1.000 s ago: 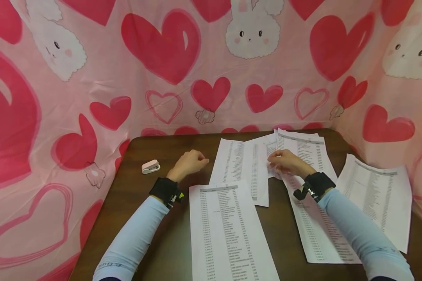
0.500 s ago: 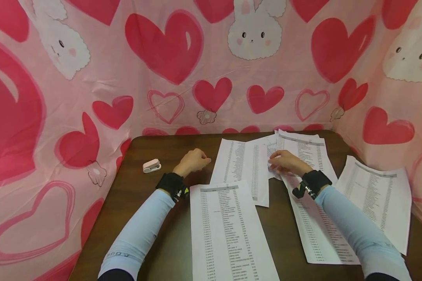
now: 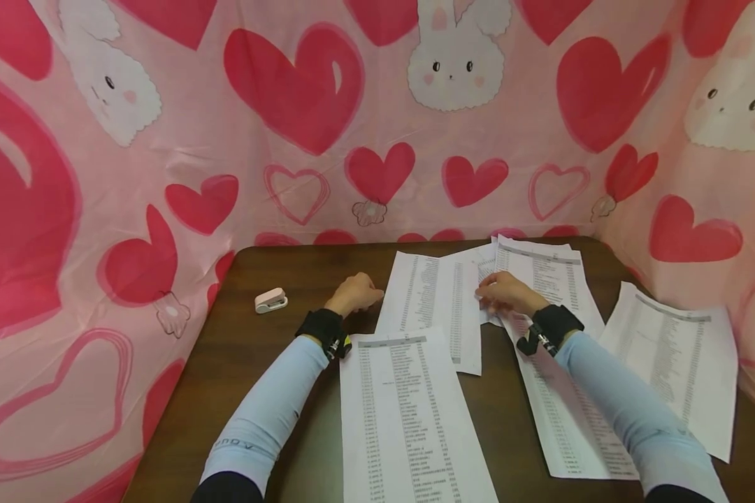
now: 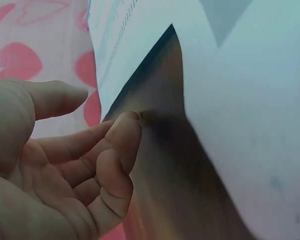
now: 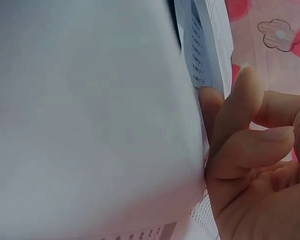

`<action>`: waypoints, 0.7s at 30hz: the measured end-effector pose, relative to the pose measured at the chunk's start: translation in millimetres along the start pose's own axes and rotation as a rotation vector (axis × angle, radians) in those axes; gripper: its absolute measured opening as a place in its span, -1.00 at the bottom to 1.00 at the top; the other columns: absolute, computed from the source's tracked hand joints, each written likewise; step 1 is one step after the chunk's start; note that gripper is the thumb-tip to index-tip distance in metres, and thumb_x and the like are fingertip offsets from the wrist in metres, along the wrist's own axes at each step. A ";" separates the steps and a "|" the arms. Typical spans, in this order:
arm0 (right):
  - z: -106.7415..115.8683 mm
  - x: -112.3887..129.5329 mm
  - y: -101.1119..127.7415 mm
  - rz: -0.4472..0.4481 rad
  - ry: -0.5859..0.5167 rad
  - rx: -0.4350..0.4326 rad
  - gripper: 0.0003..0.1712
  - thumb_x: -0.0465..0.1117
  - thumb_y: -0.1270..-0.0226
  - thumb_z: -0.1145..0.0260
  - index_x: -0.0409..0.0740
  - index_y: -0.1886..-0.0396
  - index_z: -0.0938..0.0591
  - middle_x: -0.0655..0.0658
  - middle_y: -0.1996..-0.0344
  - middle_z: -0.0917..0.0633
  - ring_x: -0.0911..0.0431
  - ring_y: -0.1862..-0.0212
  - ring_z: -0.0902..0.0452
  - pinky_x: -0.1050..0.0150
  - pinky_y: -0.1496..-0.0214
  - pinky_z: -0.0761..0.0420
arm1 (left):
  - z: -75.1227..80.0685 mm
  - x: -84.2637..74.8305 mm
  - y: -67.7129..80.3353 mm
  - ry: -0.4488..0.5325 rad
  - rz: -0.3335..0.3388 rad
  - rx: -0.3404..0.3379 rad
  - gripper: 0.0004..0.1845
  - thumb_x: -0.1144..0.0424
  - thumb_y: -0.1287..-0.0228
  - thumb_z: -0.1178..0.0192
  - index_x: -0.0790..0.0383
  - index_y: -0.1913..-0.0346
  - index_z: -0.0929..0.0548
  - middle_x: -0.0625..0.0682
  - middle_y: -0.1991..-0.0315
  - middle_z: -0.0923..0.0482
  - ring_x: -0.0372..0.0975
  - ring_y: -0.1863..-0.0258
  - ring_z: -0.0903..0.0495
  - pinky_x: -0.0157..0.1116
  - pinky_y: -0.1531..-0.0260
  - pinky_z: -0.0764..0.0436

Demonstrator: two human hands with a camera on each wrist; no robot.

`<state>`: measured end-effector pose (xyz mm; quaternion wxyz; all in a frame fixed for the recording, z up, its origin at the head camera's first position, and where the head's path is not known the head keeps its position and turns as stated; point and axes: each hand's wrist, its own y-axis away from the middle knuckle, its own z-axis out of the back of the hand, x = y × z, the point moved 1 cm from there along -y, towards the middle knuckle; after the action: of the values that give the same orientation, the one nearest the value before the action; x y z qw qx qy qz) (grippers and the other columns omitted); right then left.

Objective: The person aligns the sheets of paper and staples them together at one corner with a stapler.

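Observation:
My left hand [image 3: 355, 293] is over the table beside the left edge of a printed sheet [image 3: 424, 300]. In the left wrist view its fingers [image 4: 120, 140] curl loosely and hold nothing, with the thumb apart. On that sheet's other side is my right hand [image 3: 509, 293], above a long printed sheet [image 3: 560, 398] on the right. The right wrist view shows the right fingers [image 5: 230, 150] loosely bent against a paper edge [image 5: 202, 150], nothing pinched. Nearest me lies another printed sheet [image 3: 415, 419], overlapping the middle one.
A small pink and white stapler [image 3: 270, 300] lies at the left on the dark wooden table [image 3: 226, 377]. One more printed sheet [image 3: 673, 363], slightly curled, lies at the far right. Behind the table hangs a pink curtain [image 3: 415, 188] with hearts and rabbits.
My left hand has moved a little to the right, closer to the middle sheet. The right hand has shifted only slightly left. The papers and stapler look unmoved.

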<state>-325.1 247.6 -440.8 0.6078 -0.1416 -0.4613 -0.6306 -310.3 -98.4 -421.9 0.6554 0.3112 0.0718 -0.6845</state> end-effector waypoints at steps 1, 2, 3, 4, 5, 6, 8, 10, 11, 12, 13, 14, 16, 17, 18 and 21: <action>-0.5 -0.2 -0.4 0.001 -0.007 -0.006 -0.48 -0.13 -0.40 -0.23 -0.37 -0.21 -0.42 -0.08 0.44 -0.71 0.19 0.62 -0.49 0.34 0.55 -0.39 | -1.0 -0.5 -0.9 0.008 0.002 -0.004 -0.67 0.06 -0.33 -0.18 0.25 0.44 -0.69 0.03 0.65 -0.51 -0.15 0.67 -0.47 -0.30 0.69 -0.39; -0.7 -0.2 -0.5 0.002 -0.013 -0.010 -0.48 -0.13 -0.40 -0.23 -0.37 -0.21 -0.41 -0.07 0.45 -0.70 0.20 0.63 -0.48 0.34 0.57 -0.38 | -1.7 -1.4 -1.4 0.016 0.002 -0.006 -0.68 0.06 -0.32 -0.18 0.24 0.45 -0.69 0.03 0.65 -0.52 -0.13 0.65 -0.50 -0.30 0.67 -0.39; -1.1 0.1 -0.4 0.000 -0.024 -0.016 -0.48 -0.13 -0.39 -0.23 -0.36 -0.21 -0.41 -0.07 0.46 -0.70 0.20 0.64 -0.47 0.35 0.58 -0.37 | -2.3 -2.6 -1.7 0.022 0.001 -0.007 -0.68 0.07 -0.32 -0.18 0.24 0.46 -0.68 0.03 0.64 -0.52 -0.12 0.61 -0.52 -0.30 0.65 -0.39; -1.4 0.3 -0.3 0.000 -0.032 -0.018 -0.48 -0.13 -0.39 -0.23 -0.36 -0.21 -0.41 -0.06 0.47 -0.70 0.21 0.65 -0.47 0.35 0.59 -0.36 | -2.9 -3.5 -1.9 0.028 0.000 -0.007 -0.69 0.07 -0.31 -0.19 0.24 0.45 -0.68 0.03 0.63 -0.53 -0.11 0.58 -0.55 -0.30 0.62 -0.40; -1.9 0.6 -0.2 0.001 -0.039 -0.017 -0.47 -0.13 -0.38 -0.23 -0.36 -0.21 -0.40 -0.05 0.48 -0.70 0.21 0.66 -0.46 0.35 0.59 -0.35 | -3.6 -4.4 -1.9 0.033 -0.001 -0.006 -0.70 0.07 -0.31 -0.19 0.24 0.44 -0.67 0.04 0.61 -0.55 -0.10 0.54 -0.58 -0.30 0.59 -0.41; -2.5 0.9 0.0 0.003 -0.043 -0.017 -0.47 -0.14 -0.38 -0.23 -0.37 -0.21 -0.39 -0.04 0.49 -0.70 0.22 0.66 -0.45 0.36 0.60 -0.35 | -4.3 -5.3 -1.6 0.036 -0.002 -0.005 -0.71 0.08 -0.31 -0.20 0.25 0.41 -0.66 0.04 0.59 -0.56 -0.09 0.50 -0.60 -0.29 0.56 -0.41; -2.7 1.8 0.3 0.006 -0.050 -0.027 -0.47 -0.15 -0.36 -0.24 -0.37 -0.21 -0.40 -0.02 0.51 -0.69 0.24 0.67 -0.44 0.37 0.61 -0.34 | -4.9 -7.4 -1.2 0.044 -0.003 -0.005 -0.71 0.09 -0.30 -0.21 0.28 0.37 -0.65 0.05 0.56 -0.58 -0.09 0.45 -0.62 -0.28 0.50 -0.41; -3.6 2.1 0.0 0.009 -0.057 -0.041 -0.48 -0.16 -0.35 -0.24 -0.37 -0.19 -0.41 0.01 0.53 -0.68 0.25 0.67 -0.43 0.38 0.60 -0.35 | -6.0 -8.4 -1.0 0.051 -0.004 -0.010 -0.74 0.10 -0.29 -0.23 0.28 0.30 -0.62 0.06 0.51 -0.61 -0.10 0.43 -0.63 -0.27 0.46 -0.43; -4.1 2.0 -0.2 0.008 -0.060 -0.051 -0.48 -0.16 -0.34 -0.25 -0.37 -0.18 -0.42 0.02 0.54 -0.67 0.25 0.67 -0.43 0.38 0.60 -0.36 | -6.8 -8.7 -0.9 0.055 -0.001 -0.010 -0.74 0.10 -0.29 -0.23 0.27 0.28 -0.61 0.06 0.49 -0.62 -0.11 0.42 -0.63 -0.27 0.45 -0.44; -4.7 1.8 -0.7 0.009 -0.068 -0.063 -0.49 -0.16 -0.34 -0.25 -0.37 -0.17 -0.43 0.03 0.55 -0.65 0.25 0.67 -0.43 0.39 0.59 -0.37 | -7.8 -8.9 -1.1 0.063 0.000 -0.010 -0.74 0.10 -0.28 -0.24 0.28 0.27 -0.61 0.06 0.47 -0.63 -0.12 0.42 -0.64 -0.27 0.44 -0.44; -5.4 1.4 -1.3 0.009 -0.074 -0.074 -0.50 -0.16 -0.34 -0.26 -0.36 -0.17 -0.43 0.04 0.57 -0.62 0.26 0.66 -0.43 0.40 0.58 -0.38 | -9.0 -9.0 -1.6 0.073 0.002 -0.008 -0.75 0.11 -0.28 -0.25 0.28 0.26 -0.61 0.07 0.46 -0.63 -0.12 0.43 -0.63 -0.27 0.44 -0.43; -6.1 1.1 -1.8 0.011 -0.080 -0.084 -0.50 -0.16 -0.34 -0.26 -0.36 -0.16 -0.44 0.05 0.59 -0.58 0.26 0.66 -0.43 0.40 0.57 -0.40 | -10.2 -9.0 -2.0 0.081 0.007 -0.003 -0.75 0.11 -0.27 -0.26 0.28 0.26 -0.62 0.07 0.46 -0.64 -0.13 0.43 -0.62 -0.27 0.45 -0.43; -7.4 0.5 -3.0 0.018 -0.093 -0.103 -0.53 -0.17 -0.34 -0.25 -0.36 -0.14 -0.45 0.07 0.62 -0.52 0.26 0.65 -0.43 0.40 0.55 -0.42 | -12.5 -9.3 -3.1 0.101 0.016 0.002 -0.76 0.12 -0.26 -0.27 0.28 0.27 -0.62 0.07 0.47 -0.63 -0.13 0.45 -0.62 -0.27 0.47 -0.42; -7.8 0.3 -3.5 0.028 -0.098 -0.113 -0.54 -0.17 -0.35 -0.24 -0.37 -0.12 -0.46 0.08 0.64 -0.49 0.26 0.65 -0.43 0.40 0.55 -0.42 | -13.7 -9.7 -3.7 0.104 0.017 0.001 -0.76 0.13 -0.25 -0.27 0.28 0.29 -0.64 0.07 0.47 -0.64 -0.13 0.45 -0.61 -0.27 0.47 -0.42; -8.1 0.2 -3.9 0.035 -0.109 -0.121 -0.57 -0.18 -0.35 -0.24 -0.37 -0.10 -0.46 0.08 0.65 -0.47 0.26 0.65 -0.43 0.40 0.55 -0.42 | -14.8 -10.1 -4.4 0.109 0.014 -0.003 -0.77 0.14 -0.25 -0.27 0.28 0.29 -0.64 0.07 0.48 -0.63 -0.12 0.45 -0.61 -0.27 0.48 -0.42; -8.6 0.8 -5.3 0.064 -0.139 -0.148 -0.63 -0.21 -0.37 -0.21 -0.38 -0.04 -0.48 0.09 0.66 -0.47 0.26 0.65 -0.43 0.39 0.56 -0.42 | -17.2 -10.6 -5.3 0.128 0.016 -0.015 -0.76 0.13 -0.25 -0.28 0.28 0.26 -0.67 0.07 0.44 -0.63 -0.12 0.42 -0.59 -0.25 0.43 -0.45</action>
<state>-326.7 239.8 -447.0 0.5818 -0.2444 -0.4498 -0.6320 -310.2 -80.0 -431.8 0.6574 0.3498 0.1163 -0.6572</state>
